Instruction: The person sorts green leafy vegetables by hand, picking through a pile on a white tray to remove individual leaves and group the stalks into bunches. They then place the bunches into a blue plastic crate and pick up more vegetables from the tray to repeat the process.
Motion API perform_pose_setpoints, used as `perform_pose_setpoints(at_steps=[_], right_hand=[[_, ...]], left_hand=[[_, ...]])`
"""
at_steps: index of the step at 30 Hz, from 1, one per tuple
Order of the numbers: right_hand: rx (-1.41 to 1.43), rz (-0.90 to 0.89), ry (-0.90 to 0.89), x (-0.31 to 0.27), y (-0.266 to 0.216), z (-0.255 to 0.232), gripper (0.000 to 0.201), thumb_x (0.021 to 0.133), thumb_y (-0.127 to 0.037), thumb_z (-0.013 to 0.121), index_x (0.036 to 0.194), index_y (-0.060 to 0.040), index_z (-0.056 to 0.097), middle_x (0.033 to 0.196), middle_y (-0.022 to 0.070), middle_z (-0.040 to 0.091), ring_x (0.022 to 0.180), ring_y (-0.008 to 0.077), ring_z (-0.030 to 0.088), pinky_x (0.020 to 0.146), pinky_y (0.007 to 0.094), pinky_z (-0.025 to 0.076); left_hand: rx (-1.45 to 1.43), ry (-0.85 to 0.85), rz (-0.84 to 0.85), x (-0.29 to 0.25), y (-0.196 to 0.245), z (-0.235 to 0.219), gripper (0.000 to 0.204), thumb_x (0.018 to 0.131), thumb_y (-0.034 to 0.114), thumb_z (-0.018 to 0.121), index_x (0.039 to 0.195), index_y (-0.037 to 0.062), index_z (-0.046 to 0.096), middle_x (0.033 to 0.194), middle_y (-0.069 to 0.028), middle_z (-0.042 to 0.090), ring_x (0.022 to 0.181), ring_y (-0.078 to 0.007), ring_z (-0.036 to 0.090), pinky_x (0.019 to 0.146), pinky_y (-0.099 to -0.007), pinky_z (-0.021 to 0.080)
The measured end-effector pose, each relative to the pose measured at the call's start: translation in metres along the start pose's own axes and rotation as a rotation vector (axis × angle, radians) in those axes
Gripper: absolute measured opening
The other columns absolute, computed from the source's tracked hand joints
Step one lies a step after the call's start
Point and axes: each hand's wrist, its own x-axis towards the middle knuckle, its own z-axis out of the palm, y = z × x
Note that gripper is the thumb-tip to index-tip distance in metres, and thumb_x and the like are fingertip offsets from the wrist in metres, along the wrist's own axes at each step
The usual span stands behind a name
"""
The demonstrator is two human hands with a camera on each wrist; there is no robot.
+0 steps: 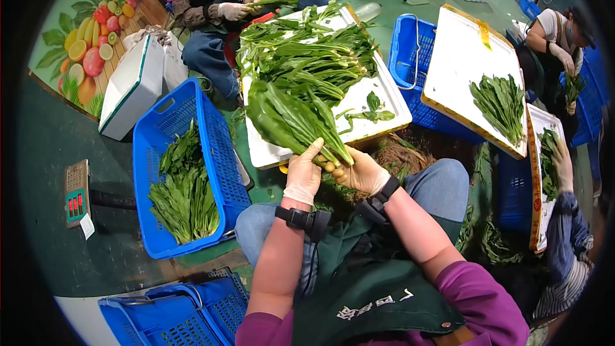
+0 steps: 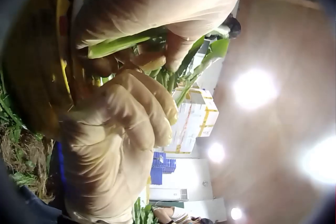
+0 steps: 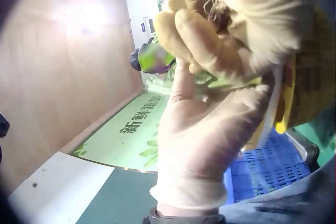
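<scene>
Both hands wear pale gloves and meet at the stem ends of a bunch of long-leaved greens in the head view. My left hand grips the stems, its thumb laid along them. Beside it, my right hand pinches the stem ends with curled fingers. In the right wrist view, thin roots show between gloved fingers. The leaves point forward over a white foam tray, on which more greens are piled. Part of the stems is hidden behind the fingers.
To the left stand a blue basket holding greens and a digital scale. On the right, a foam lid bears a bundle of greens. Other people work opposite and to the right. Root trimmings lie below the tray.
</scene>
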Motion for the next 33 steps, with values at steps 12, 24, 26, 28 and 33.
perform_pose_setpoints(at_steps=[12,24,26,28,33], right_hand=[[-2.012,-0.717,0.748,0.001,0.025,0.028,0.034,0.095,-0.024,0.054,0.122,-0.0036,0.057,0.099,0.0216,0.065,0.095,0.0433,0.061,0.085,0.0469,0.05],[-2.021,-0.486,1.181,0.085,-0.123,0.029,0.039,0.081,-0.028,0.074,0.113,-0.0078,0.064,0.132,0.0164,0.057,0.112,0.033,0.06,0.096,0.0412,0.048],[-2.107,-0.421,1.205,0.089,-0.125,0.031,0.032,0.08,-0.028,0.074,0.104,-0.0085,0.067,0.117,0.0159,0.065,0.105,0.0342,0.063,0.092,0.0406,0.05],[-1.936,-0.471,0.99,0.087,-0.125,0.03,0.025,0.079,-0.025,0.073,0.095,-0.0065,0.069,0.094,0.0143,0.071,0.088,0.0312,0.068,0.081,0.0387,0.053],[-1.042,-0.312,0.488,0.04,-0.07,0.035,0.018,0.092,-0.018,0.066,0.096,-0.0006,0.064,0.075,0.0002,0.062,0.061,0.008,0.054,0.055,0.0206,0.042]], left_hand=[[-0.262,0.012,-0.195,0.0,0.001,-0.013,0.02,0.094,0.003,0.057,0.113,-0.0024,0.057,0.111,-0.0131,0.063,0.104,-0.027,0.061,0.092,-0.0434,0.051],[-0.173,0.204,0.042,0.011,0.023,-0.031,0.018,0.091,0.01,0.067,0.1,-0.0047,0.062,0.096,-0.0139,0.067,0.092,-0.0256,0.067,0.084,-0.0372,0.055],[-0.118,0.257,0.054,0.008,0.019,-0.027,0.02,0.092,0.009,0.065,0.106,-0.0043,0.059,0.097,-0.0138,0.066,0.094,-0.0267,0.066,0.085,-0.0381,0.055],[-0.124,0.298,0.068,0.012,0.018,-0.03,0.022,0.091,0.008,0.066,0.107,-0.0047,0.058,0.097,-0.0141,0.065,0.095,-0.0269,0.066,0.085,-0.0375,0.055],[-0.156,0.284,0.021,0.008,0.021,-0.024,0.023,0.091,0.007,0.065,0.111,-0.0044,0.058,0.105,-0.0138,0.064,0.1,-0.0265,0.064,0.087,-0.0381,0.053]])
